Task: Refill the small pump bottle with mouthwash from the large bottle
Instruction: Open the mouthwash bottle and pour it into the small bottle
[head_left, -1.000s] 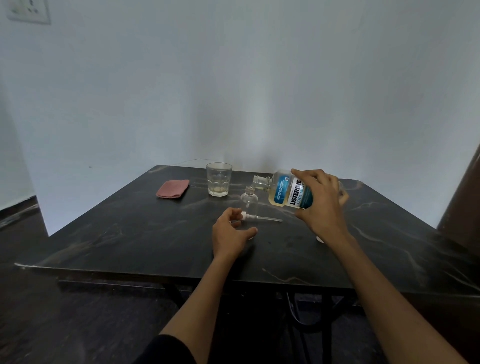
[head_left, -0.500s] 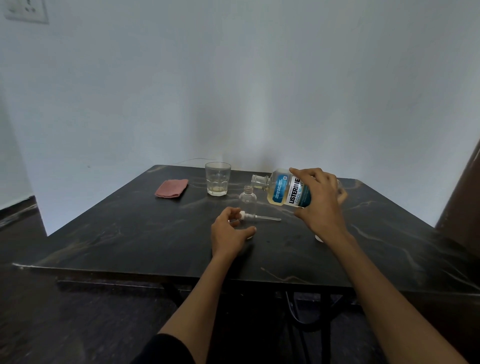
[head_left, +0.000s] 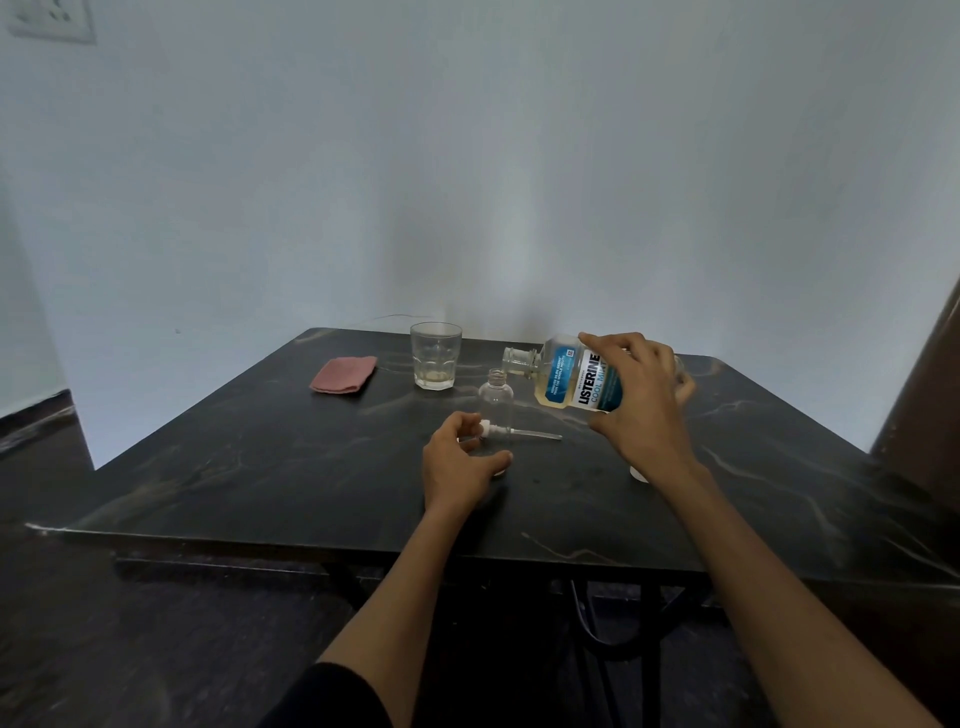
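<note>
The small clear bottle (head_left: 496, 402) stands open-necked on the black table (head_left: 270, 467); it looks empty. My left hand (head_left: 460, 465) curls round its base, thumb on the near side. Its white pump head with the dip tube (head_left: 519, 432) lies on the table just behind. My right hand (head_left: 641, 410) grips the large mouthwash bottle (head_left: 563, 382), uncapped and tipped almost level. Its open neck (head_left: 519, 361) hovers just above and right of the small bottle's mouth. Yellowish liquid lies in the body; no stream is visible.
A drinking glass (head_left: 435, 361) with a little liquid stands behind the small bottle. A folded pink cloth (head_left: 343, 382) lies to the left. A white cap (head_left: 639, 474) peeks out under my right wrist. The table's near edge runs just below my forearms.
</note>
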